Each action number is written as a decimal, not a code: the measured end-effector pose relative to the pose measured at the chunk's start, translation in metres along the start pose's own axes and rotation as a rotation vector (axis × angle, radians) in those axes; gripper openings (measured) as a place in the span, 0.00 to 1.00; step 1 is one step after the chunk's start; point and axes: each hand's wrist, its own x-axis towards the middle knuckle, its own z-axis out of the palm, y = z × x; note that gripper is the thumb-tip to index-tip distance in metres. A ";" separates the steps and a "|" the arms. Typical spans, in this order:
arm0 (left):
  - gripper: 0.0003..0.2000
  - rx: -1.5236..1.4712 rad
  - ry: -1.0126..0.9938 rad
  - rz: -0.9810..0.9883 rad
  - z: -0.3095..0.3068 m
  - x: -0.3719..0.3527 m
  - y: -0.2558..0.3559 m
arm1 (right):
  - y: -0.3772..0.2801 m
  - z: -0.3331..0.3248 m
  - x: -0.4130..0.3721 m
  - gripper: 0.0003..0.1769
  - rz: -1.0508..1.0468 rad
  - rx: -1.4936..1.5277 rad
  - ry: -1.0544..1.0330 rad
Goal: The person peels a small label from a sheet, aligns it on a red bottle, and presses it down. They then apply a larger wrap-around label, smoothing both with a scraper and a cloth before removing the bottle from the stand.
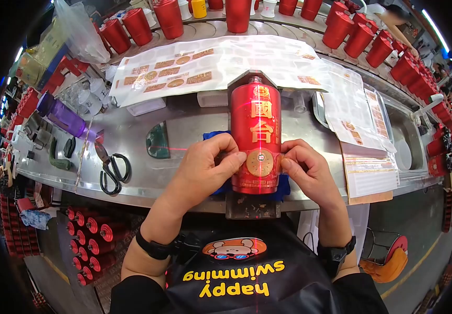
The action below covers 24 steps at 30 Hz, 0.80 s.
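A red bottle (256, 112) with gold characters lies on a dark holder (252, 206) at the middle of the metal table, its neck pointing away from me. Near its lower end is a round gold label (260, 163). At the label's left edge, my left hand (210, 162) pinches with thumb and index finger against the bottle. On the other side my right hand (307, 170) has thumb and fingers together at the label's right edge. What lies between the fingertips is too small to make out. Blue cloth (283, 187) shows under the bottle.
Sheets of gold labels (184, 68) lie behind the bottle, with more sheets (354, 115) at the right near a sink (409, 141). Black scissors (113, 167), a green plate (158, 141) and a purple bottle (61, 115) are at the left. Red cups (168, 18) line the curved conveyor.
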 end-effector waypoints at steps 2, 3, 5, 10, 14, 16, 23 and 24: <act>0.12 0.001 0.025 0.007 0.001 0.000 -0.003 | 0.000 0.000 0.000 0.09 -0.003 -0.009 0.000; 0.12 0.001 0.028 0.012 0.001 0.001 -0.004 | 0.000 0.000 0.000 0.09 -0.004 -0.013 0.000; 0.12 0.000 0.035 0.024 0.002 0.000 -0.006 | 0.001 0.000 0.000 0.09 -0.004 -0.008 -0.001; 0.12 0.009 0.043 0.024 0.002 0.000 -0.006 | -0.001 -0.004 -0.001 0.10 0.028 -0.043 -0.060; 0.11 0.003 0.034 0.022 0.002 0.000 -0.006 | 0.000 -0.004 0.000 0.10 0.019 -0.046 -0.062; 0.11 0.000 0.036 0.021 0.002 0.000 -0.006 | 0.000 -0.004 0.000 0.10 0.014 -0.051 -0.064; 0.11 -0.019 0.041 0.036 0.003 0.000 -0.008 | -0.001 -0.004 0.000 0.10 0.030 -0.042 -0.064; 0.11 -0.014 0.043 0.035 0.003 0.000 -0.008 | -0.001 -0.004 0.000 0.10 0.031 -0.042 -0.064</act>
